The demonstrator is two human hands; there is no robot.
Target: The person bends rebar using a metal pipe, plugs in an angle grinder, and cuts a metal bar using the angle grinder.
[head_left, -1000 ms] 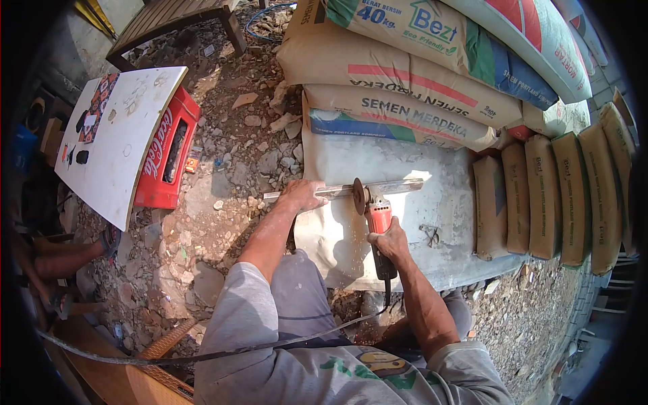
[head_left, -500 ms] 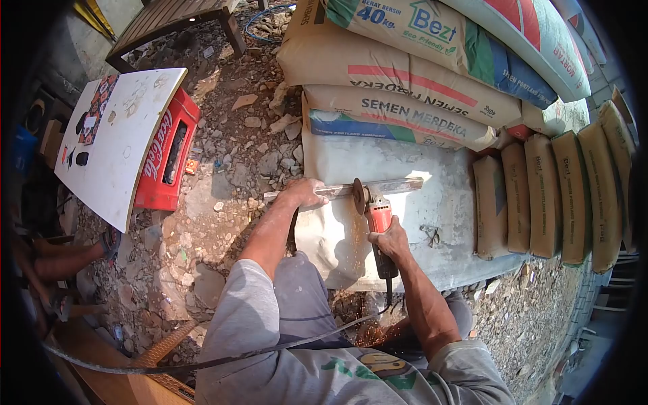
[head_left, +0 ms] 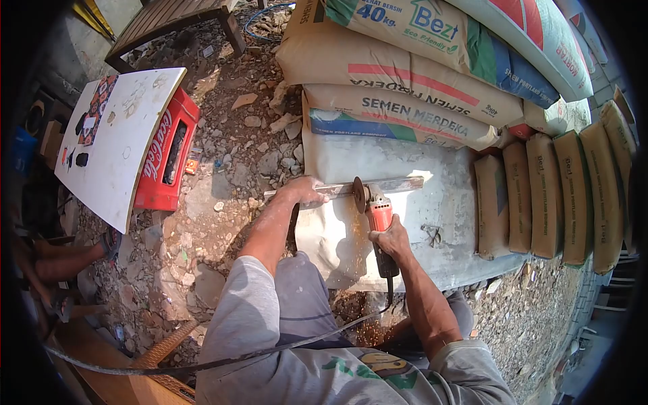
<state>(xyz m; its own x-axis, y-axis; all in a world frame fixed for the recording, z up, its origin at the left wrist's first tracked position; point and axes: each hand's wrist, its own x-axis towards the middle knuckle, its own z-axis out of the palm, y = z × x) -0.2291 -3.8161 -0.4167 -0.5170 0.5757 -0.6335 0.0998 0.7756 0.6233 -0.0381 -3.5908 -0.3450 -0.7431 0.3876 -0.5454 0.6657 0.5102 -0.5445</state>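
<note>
My left hand [head_left: 305,191] presses and grips a long thin metal bar [head_left: 398,184] near its left end. The bar lies across a pale grey sheet [head_left: 445,202]. My right hand [head_left: 391,237] is wrapped round the body of a red and black angle grinder [head_left: 380,216]. Its disc [head_left: 360,195] meets the bar near the middle, right of my left hand. Orange sparks fall below the disc toward my legs. A black cable runs from the tool's lower end across my lap.
Cement bags [head_left: 412,111] are stacked behind the sheet, and more bags [head_left: 543,196] stand in a row at right. At left a white board [head_left: 108,142] rests on a red crate [head_left: 165,162]. A person's leg [head_left: 71,262] shows at far left. Rubble covers the ground.
Both hands, the bar and the grinder stay in nearly the same place. The falling sparks have a slightly different spread.
</note>
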